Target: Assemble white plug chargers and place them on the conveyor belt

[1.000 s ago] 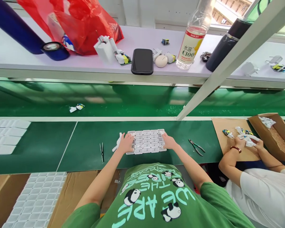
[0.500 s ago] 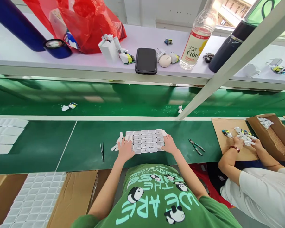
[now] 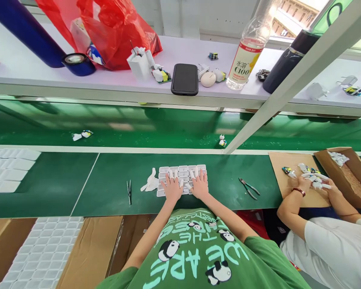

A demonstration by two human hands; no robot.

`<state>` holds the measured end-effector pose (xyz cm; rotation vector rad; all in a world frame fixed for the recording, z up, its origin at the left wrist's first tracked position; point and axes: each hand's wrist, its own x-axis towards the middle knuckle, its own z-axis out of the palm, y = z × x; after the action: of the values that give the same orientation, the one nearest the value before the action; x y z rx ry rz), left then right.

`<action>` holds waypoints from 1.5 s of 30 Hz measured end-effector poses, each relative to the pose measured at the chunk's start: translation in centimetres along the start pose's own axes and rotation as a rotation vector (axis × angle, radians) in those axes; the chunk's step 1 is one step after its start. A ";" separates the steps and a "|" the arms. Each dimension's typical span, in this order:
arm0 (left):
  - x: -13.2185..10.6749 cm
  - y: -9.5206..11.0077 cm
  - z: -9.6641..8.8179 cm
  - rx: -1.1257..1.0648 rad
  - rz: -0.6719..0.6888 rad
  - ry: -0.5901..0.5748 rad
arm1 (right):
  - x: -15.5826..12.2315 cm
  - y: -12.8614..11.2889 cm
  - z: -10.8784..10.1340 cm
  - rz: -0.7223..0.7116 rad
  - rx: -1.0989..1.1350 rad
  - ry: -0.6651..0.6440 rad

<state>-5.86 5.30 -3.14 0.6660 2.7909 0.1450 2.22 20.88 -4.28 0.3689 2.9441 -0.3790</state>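
Observation:
In front of me on the green bench lies a block of small white plastic cases (image 3: 164,186) set in rows. My left hand (image 3: 172,190) rests on its left half, fingers spread, with white covers on some fingertips. Across the right half, my right hand (image 3: 199,185) lies with its fingers apart, some tips covered in white too. Both palms face down on the cases and hold nothing. Just left of the block is a crumpled white glove-like piece (image 3: 151,180). Tweezers (image 3: 129,192) lie farther left, and side cutters (image 3: 249,188) lie to the right.
Stacked white trays (image 3: 6,170) are at the left, above a cardboard box (image 3: 87,249). A co-worker's hands (image 3: 307,184) handle white parts over cardboard at right. A shelf (image 3: 108,86) with a phone (image 3: 185,79) and bottle (image 3: 243,64) runs behind; a slanted post (image 3: 270,102) supports it.
Both hands have come inward from the block's two ends and now lie spread over its top. The co-worker's hands have shifted slightly.

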 end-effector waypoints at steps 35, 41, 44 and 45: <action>-4.8 3.0 6.6 -0.175 0.643 0.358 | 20.8 16.0 -8.3 0.341 0.008 -0.020; -5.2 3.0 6.6 -0.173 0.580 0.397 | 19.2 14.0 -8.9 0.073 -0.021 -0.098; -5.6 3.2 6.6 -0.162 0.578 0.371 | 20.3 12.9 -9.6 0.005 -0.033 -0.147; -5.8 3.3 6.6 -0.166 0.579 0.360 | 20.9 12.4 -9.8 -0.016 -0.035 -0.171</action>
<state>2.36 5.81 -7.61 1.5114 2.7673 0.6562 -15.68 39.75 -1.49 0.2925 2.7842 -0.3426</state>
